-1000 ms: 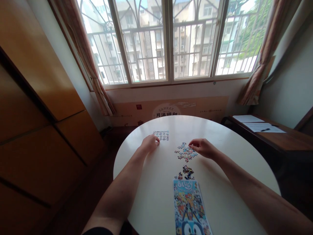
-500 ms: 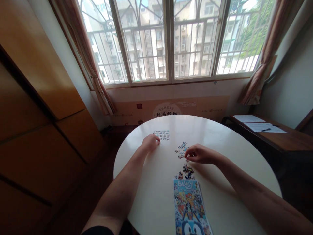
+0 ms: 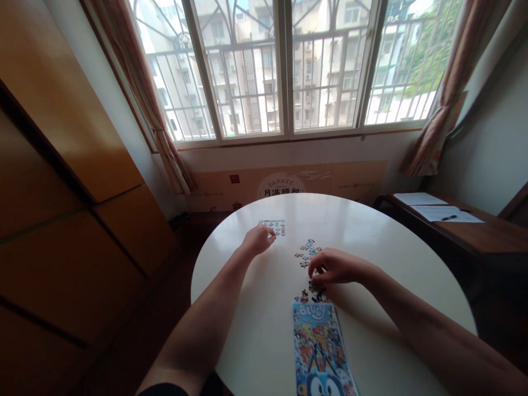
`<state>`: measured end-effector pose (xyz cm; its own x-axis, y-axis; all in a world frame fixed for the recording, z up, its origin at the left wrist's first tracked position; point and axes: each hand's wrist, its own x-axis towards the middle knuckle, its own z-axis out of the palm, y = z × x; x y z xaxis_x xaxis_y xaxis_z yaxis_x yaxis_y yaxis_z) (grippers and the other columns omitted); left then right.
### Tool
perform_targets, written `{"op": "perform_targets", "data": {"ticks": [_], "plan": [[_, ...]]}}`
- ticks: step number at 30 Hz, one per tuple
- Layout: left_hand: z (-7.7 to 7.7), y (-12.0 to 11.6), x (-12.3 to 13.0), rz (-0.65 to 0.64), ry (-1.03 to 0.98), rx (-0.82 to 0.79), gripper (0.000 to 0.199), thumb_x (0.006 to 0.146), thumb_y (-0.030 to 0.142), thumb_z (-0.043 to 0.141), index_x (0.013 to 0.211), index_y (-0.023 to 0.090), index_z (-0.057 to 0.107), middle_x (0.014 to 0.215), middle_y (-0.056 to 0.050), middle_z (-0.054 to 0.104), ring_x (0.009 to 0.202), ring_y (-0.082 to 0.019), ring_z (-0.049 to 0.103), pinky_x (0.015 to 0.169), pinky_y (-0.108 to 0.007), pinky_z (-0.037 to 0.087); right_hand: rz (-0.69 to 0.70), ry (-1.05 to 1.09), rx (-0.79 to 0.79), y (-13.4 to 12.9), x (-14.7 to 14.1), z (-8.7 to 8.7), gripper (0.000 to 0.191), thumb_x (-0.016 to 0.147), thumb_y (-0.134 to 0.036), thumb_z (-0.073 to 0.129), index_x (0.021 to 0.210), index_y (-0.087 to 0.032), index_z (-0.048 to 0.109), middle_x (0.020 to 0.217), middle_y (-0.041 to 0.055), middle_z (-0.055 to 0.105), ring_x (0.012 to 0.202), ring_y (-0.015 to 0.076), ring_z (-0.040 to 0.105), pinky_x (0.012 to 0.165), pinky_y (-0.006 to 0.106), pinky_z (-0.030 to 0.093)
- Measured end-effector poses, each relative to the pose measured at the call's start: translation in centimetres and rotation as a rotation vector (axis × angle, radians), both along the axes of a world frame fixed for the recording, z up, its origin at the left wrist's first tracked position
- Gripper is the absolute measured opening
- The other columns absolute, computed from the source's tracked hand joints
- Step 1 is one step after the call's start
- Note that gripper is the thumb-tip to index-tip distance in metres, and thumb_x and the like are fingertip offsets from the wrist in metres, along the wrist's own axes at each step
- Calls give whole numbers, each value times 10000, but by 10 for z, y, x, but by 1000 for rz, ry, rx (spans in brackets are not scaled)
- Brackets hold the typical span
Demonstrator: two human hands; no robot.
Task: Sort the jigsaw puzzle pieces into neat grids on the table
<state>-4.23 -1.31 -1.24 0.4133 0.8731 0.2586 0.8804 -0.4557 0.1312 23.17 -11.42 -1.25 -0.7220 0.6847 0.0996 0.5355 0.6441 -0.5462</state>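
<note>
My left hand is at the near edge of a small grid of jigsaw pieces laid out in rows. Its fingers are curled together, and whatever they may hold is too small to name. On the right, my right hand hovers over loose pieces, thumb and fingertips pinched downward; anything between them cannot be made out. Just beyond those fingers lies a scatter of bluish jigsaw pieces. Below it is a darker pile of jigsaw pieces, partly covered by the right hand.
A colourful Bluey picture sheet or box lies toward me on the round white table. To the right, a wooden side table bears papers and a pen. Cabinets stand at left, and a barred window is ahead.
My left hand has moved slightly right and away from me along the grid. My right hand has shifted a little toward me, from the bluish scatter to the darker pile.
</note>
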Motion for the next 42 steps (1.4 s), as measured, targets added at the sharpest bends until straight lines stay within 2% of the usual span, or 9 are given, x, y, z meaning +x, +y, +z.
{"op": "perform_targets", "data": {"ticks": [7, 17, 34, 42], "plan": [[-4, -3, 7, -111, 9, 14, 223, 857, 286, 553, 921, 232, 759, 909, -41, 728, 888, -201, 655, 794, -272, 490, 29, -34, 25, 3, 1, -3, 157, 790, -291, 664, 864, -203, 770, 709, 7, 692, 643, 123, 598, 610, 216, 398], [-7, -3, 6, -150, 14, -28, 215, 832, 280, 551, 883, 244, 756, 818, -15, 724, 774, -180, 643, 712, -261, 468, 67, -40, -36, 3, 0, -3, 185, 764, -340, 714, 873, -197, 761, 695, -12, 665, 618, 108, 582, 581, 206, 388], [-9, -6, 11, -107, 41, -122, 220, 813, 302, 560, 924, 253, 744, 803, -9, 706, 745, -175, 620, 676, -257, 451, 61, -38, -55, 5, -3, -7, 151, 766, -295, 697, 851, -188, 762, 681, -12, 658, 606, 103, 561, 562, 201, 370], [-8, -7, 12, -93, 52, -159, 216, 815, 318, 571, 967, 255, 711, 854, -7, 706, 752, -171, 620, 675, -253, 450, 48, -45, -66, 5, -4, -6, 145, 766, -289, 689, 850, -191, 755, 683, -18, 650, 613, 102, 562, 562, 199, 375]]}}
